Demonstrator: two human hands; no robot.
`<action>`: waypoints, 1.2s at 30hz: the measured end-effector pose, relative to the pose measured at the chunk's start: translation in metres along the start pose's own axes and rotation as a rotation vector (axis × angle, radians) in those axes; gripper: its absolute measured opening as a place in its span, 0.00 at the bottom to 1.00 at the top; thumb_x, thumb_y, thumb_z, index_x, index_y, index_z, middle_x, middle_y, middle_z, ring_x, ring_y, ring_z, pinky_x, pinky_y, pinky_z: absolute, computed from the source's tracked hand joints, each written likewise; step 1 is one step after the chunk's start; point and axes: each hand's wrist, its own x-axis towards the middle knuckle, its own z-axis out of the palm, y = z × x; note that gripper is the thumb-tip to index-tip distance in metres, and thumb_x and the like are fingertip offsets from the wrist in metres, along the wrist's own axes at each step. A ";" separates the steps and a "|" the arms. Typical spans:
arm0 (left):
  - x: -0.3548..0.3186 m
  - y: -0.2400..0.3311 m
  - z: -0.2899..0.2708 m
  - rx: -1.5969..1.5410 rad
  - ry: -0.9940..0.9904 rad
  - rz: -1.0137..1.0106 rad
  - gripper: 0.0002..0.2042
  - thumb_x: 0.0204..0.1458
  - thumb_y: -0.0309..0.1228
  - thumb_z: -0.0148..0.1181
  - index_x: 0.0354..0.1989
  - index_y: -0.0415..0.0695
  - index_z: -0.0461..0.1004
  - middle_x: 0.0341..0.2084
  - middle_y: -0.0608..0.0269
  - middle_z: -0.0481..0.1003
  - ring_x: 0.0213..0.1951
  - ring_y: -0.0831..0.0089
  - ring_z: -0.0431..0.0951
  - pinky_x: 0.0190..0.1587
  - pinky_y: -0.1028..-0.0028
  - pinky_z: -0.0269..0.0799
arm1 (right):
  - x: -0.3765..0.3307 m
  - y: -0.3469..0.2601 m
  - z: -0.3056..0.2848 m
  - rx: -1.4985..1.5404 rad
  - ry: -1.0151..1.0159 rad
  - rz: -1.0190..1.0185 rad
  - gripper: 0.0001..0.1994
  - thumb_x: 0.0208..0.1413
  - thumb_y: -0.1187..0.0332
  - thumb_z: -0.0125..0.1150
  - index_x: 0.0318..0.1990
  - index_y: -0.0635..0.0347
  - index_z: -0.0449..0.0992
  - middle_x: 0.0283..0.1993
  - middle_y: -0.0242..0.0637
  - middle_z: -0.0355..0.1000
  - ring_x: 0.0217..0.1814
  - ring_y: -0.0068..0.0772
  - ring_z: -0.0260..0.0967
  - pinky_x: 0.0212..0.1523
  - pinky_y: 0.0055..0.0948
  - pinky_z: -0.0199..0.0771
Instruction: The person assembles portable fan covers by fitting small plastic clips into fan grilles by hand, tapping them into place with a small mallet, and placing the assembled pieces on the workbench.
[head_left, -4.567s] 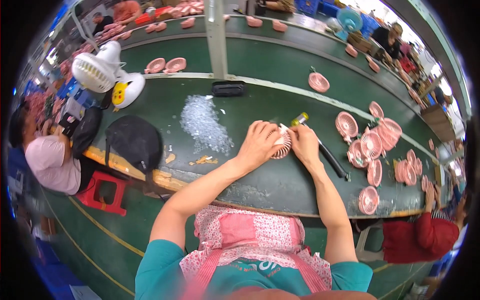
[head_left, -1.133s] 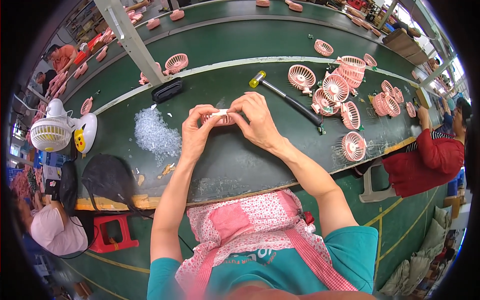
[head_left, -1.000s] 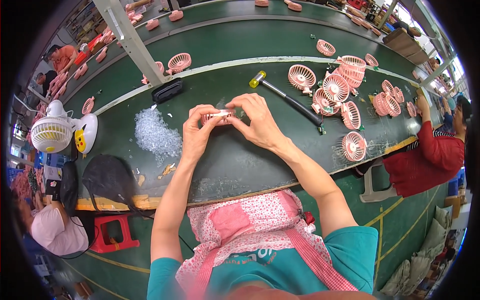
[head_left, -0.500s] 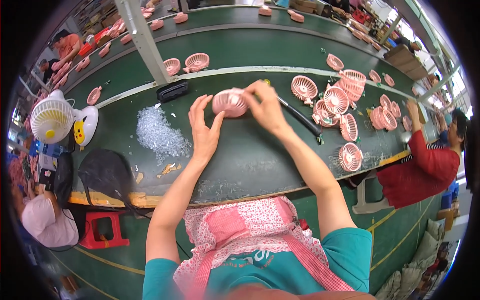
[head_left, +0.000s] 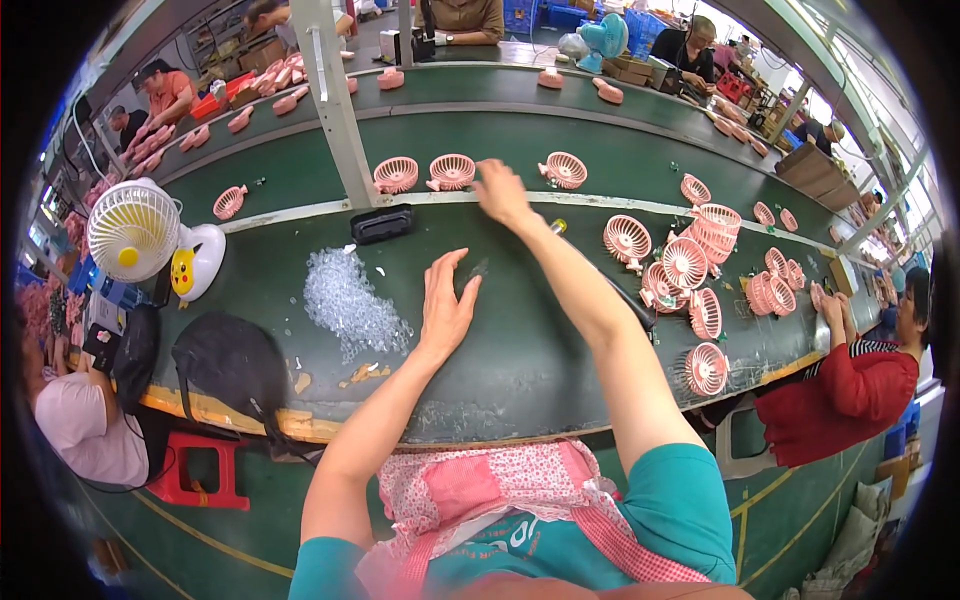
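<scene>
My right hand (head_left: pixel 504 194) reaches over the white rail with its fingers stretched out and holds nothing. Its fingertips are beside a round, slatted pink fan housing (head_left: pixel 452 171) on the far belt; whether they touch it I cannot tell. A second pink fan housing (head_left: pixel 396 174) stands to its left, and a third one (head_left: pixel 565 169) lies to the right of my hand. My left hand (head_left: pixel 447 308) hovers low over the green table, open, fingers apart. Beside it lies a heap of small clear plastic pieces (head_left: pixel 350 300). A dark-handled tool (head_left: pixel 625 291) lies partly hidden behind my right forearm.
Several pink fan housings (head_left: pixel 686 263) are piled at the right. A black tray (head_left: pixel 382 224) sits by the metal post (head_left: pixel 335 110). At the left are a white fan (head_left: pixel 133 228) and a black bag (head_left: pixel 228 362). A person in red (head_left: pixel 840 405) works at the right.
The pink fan housing that was between my hands has left them. My right hand has moved forward over the rail, and another fan housing now shows on the belt. The view has tilted up.
</scene>
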 end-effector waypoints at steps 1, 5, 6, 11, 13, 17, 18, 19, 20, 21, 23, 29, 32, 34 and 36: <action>0.002 0.003 0.005 -0.025 -0.019 -0.010 0.24 0.54 0.24 0.62 0.60 0.41 0.66 0.55 0.49 0.69 0.54 0.53 0.69 0.58 0.61 0.66 | 0.005 0.004 0.014 -0.009 -0.068 0.059 0.21 0.57 0.61 0.61 0.56 0.58 0.72 0.56 0.47 0.71 0.55 0.53 0.71 0.51 0.51 0.73; 0.003 0.005 -0.001 -0.092 -0.018 -0.072 0.24 0.55 0.23 0.61 0.61 0.42 0.65 0.54 0.52 0.68 0.51 0.59 0.70 0.53 0.65 0.70 | 0.020 -0.019 0.038 -0.035 -0.160 0.127 0.20 0.56 0.56 0.62 0.52 0.57 0.76 0.54 0.47 0.72 0.57 0.51 0.70 0.54 0.54 0.70; 0.004 0.005 0.000 -0.091 -0.026 -0.066 0.24 0.55 0.23 0.61 0.61 0.42 0.65 0.54 0.52 0.68 0.51 0.59 0.70 0.53 0.65 0.70 | 0.022 -0.017 0.039 -0.075 -0.186 0.140 0.19 0.55 0.55 0.63 0.49 0.57 0.78 0.53 0.47 0.72 0.57 0.51 0.69 0.55 0.54 0.69; 0.008 0.002 0.005 -0.095 0.023 -0.057 0.26 0.54 0.21 0.62 0.63 0.43 0.65 0.58 0.51 0.66 0.54 0.58 0.69 0.56 0.64 0.68 | -0.001 -0.005 0.006 0.067 0.027 -0.008 0.07 0.55 0.69 0.61 0.39 0.58 0.79 0.49 0.42 0.73 0.51 0.49 0.67 0.50 0.46 0.68; 0.008 -0.003 -0.006 0.184 0.203 0.153 0.29 0.51 0.19 0.63 0.63 0.44 0.65 0.61 0.50 0.64 0.61 0.54 0.66 0.62 0.62 0.62 | -0.021 -0.029 -0.019 0.167 0.085 -0.155 0.07 0.55 0.72 0.61 0.41 0.59 0.77 0.47 0.43 0.72 0.50 0.49 0.67 0.49 0.43 0.67; 0.011 0.016 -0.026 0.384 0.193 0.301 0.30 0.44 0.22 0.68 0.60 0.51 0.70 0.64 0.54 0.61 0.66 0.55 0.59 0.67 0.51 0.51 | -0.084 -0.063 -0.089 0.284 0.019 -0.300 0.09 0.55 0.73 0.61 0.42 0.62 0.72 0.47 0.44 0.69 0.51 0.48 0.66 0.52 0.43 0.67; 0.009 0.012 -0.023 0.398 0.185 0.374 0.27 0.43 0.24 0.69 0.55 0.52 0.73 0.59 0.58 0.65 0.63 0.58 0.64 0.67 0.48 0.51 | -0.101 -0.068 -0.106 0.306 -0.065 -0.287 0.09 0.56 0.73 0.61 0.43 0.62 0.72 0.49 0.45 0.69 0.52 0.49 0.67 0.53 0.43 0.67; 0.009 0.009 -0.021 0.414 0.109 0.413 0.25 0.42 0.25 0.69 0.53 0.52 0.74 0.55 0.60 0.69 0.60 0.60 0.67 0.66 0.49 0.52 | -0.115 -0.072 -0.117 0.342 -0.101 -0.287 0.09 0.56 0.75 0.61 0.44 0.63 0.72 0.51 0.46 0.69 0.55 0.51 0.67 0.56 0.42 0.67; 0.009 0.009 -0.016 0.422 0.029 0.454 0.23 0.42 0.25 0.70 0.50 0.52 0.75 0.51 0.62 0.72 0.57 0.62 0.70 0.66 0.51 0.54 | -0.128 -0.070 -0.129 0.370 -0.136 -0.282 0.10 0.56 0.76 0.61 0.45 0.63 0.71 0.53 0.47 0.69 0.57 0.52 0.67 0.58 0.42 0.67; 0.009 0.011 -0.013 0.335 -0.031 0.497 0.21 0.43 0.25 0.69 0.49 0.52 0.76 0.46 0.64 0.74 0.53 0.62 0.72 0.64 0.53 0.58 | -0.140 -0.067 -0.136 0.380 -0.170 -0.221 0.11 0.56 0.77 0.61 0.46 0.63 0.71 0.55 0.47 0.68 0.59 0.52 0.66 0.59 0.41 0.67; 0.005 0.013 -0.011 0.171 -0.112 0.505 0.16 0.46 0.26 0.67 0.45 0.48 0.77 0.37 0.64 0.75 0.46 0.61 0.75 0.53 0.62 0.69 | -0.154 -0.071 -0.145 0.406 -0.205 -0.112 0.13 0.57 0.80 0.59 0.50 0.65 0.70 0.59 0.47 0.65 0.60 0.48 0.69 0.59 0.38 0.69; -0.006 0.015 -0.014 0.175 -0.084 0.520 0.10 0.48 0.26 0.66 0.40 0.46 0.77 0.33 0.63 0.73 0.39 0.62 0.75 0.43 0.63 0.69 | -0.167 -0.087 -0.136 0.728 -0.210 0.109 0.17 0.56 0.79 0.60 0.54 0.62 0.71 0.52 0.47 0.73 0.51 0.43 0.75 0.53 0.36 0.73; -0.007 0.020 -0.017 0.241 -0.066 0.543 0.10 0.48 0.26 0.67 0.39 0.46 0.77 0.33 0.64 0.74 0.39 0.62 0.76 0.43 0.63 0.69 | -0.167 -0.084 -0.135 0.523 -0.224 0.133 0.11 0.58 0.76 0.60 0.49 0.63 0.75 0.41 0.45 0.77 0.45 0.43 0.75 0.48 0.36 0.73; -0.007 0.023 -0.016 0.247 -0.042 0.523 0.10 0.48 0.26 0.67 0.39 0.46 0.78 0.33 0.64 0.74 0.39 0.62 0.76 0.43 0.63 0.69 | -0.169 -0.081 -0.135 0.511 -0.204 0.130 0.09 0.59 0.74 0.60 0.46 0.64 0.76 0.39 0.45 0.77 0.44 0.44 0.75 0.46 0.37 0.73; -0.006 0.025 -0.012 0.247 -0.009 0.498 0.09 0.48 0.26 0.67 0.37 0.46 0.78 0.34 0.63 0.74 0.38 0.62 0.76 0.43 0.63 0.69 | -0.173 -0.076 -0.137 0.468 -0.167 0.121 0.06 0.61 0.71 0.60 0.40 0.64 0.77 0.37 0.45 0.77 0.41 0.46 0.75 0.43 0.38 0.72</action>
